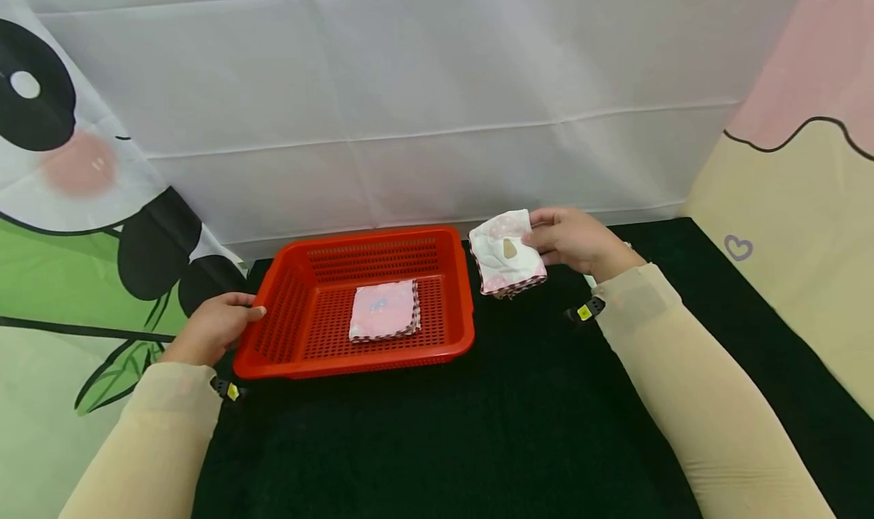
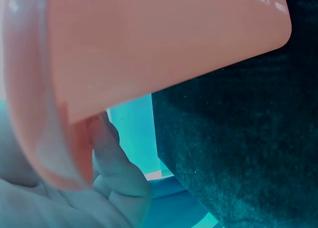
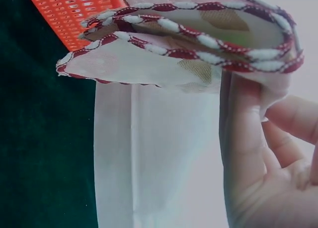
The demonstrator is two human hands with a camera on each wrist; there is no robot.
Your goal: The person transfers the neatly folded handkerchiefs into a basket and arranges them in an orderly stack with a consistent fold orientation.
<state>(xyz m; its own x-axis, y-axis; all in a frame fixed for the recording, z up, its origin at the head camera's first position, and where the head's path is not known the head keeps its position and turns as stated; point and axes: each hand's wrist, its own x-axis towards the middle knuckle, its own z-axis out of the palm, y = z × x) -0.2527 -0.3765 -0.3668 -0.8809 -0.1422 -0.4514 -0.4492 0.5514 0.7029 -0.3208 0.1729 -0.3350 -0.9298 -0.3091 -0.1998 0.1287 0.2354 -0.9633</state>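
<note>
A red plastic basket with slotted walls stands on a dark green cloth. Its left rim is gripped by my left hand, thumb on top; in the left wrist view the fingers curl beneath the rim. Inside the basket lies a folded pink cloth with a checked edge. Just right of the basket, above the table, my right hand pinches a folded white and pink cloth by its right side. The right wrist view shows that cloth's stacked layers with red-and-white trim.
The dark green table cover spreads in front of and to the right of the basket. A pale fabric backdrop hangs close behind. Printed cartoon fabric hangs at the left, and pink and cream fabric at the right.
</note>
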